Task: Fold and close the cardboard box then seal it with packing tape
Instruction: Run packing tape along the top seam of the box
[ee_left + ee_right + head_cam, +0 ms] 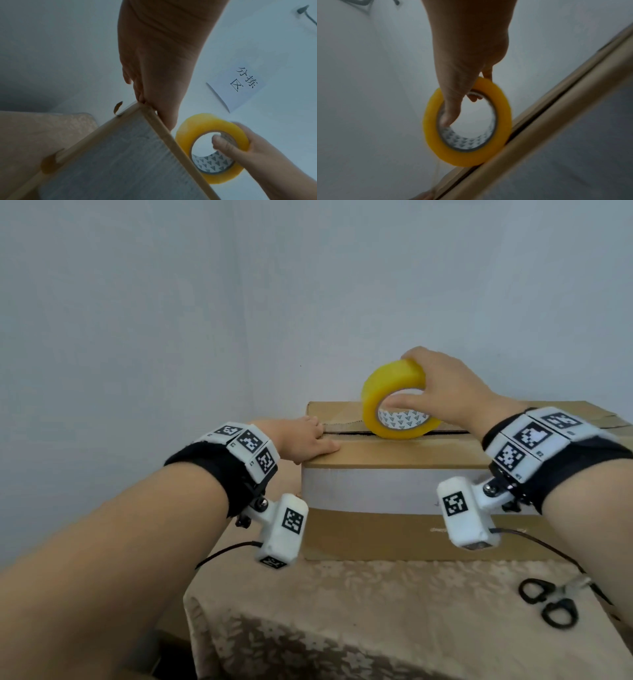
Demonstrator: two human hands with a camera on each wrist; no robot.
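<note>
A brown cardboard box (394, 535) with a white band on its front stands on the table, top flaps folded down with a dark seam between them. My right hand (445, 392) grips a yellow roll of packing tape (394, 402), thumb inside the core, and holds it on edge over the seam. In the right wrist view the tape roll (467, 152) touches the box top (539, 142) at the seam. My left hand (305, 440) lies flat on the box's left top corner, fingers pressing the flaps. The left wrist view shows that left hand (154, 81) on the box corner (137, 135), with the tape roll (223, 124) beside it.
Black-handled scissors (548, 601) lie on the beige patterned tablecloth (376, 611) at the front right. A cable (555, 549) trails across the cloth near them. A pale wall stands close behind the box. A paper sign (240, 83) hangs on the wall.
</note>
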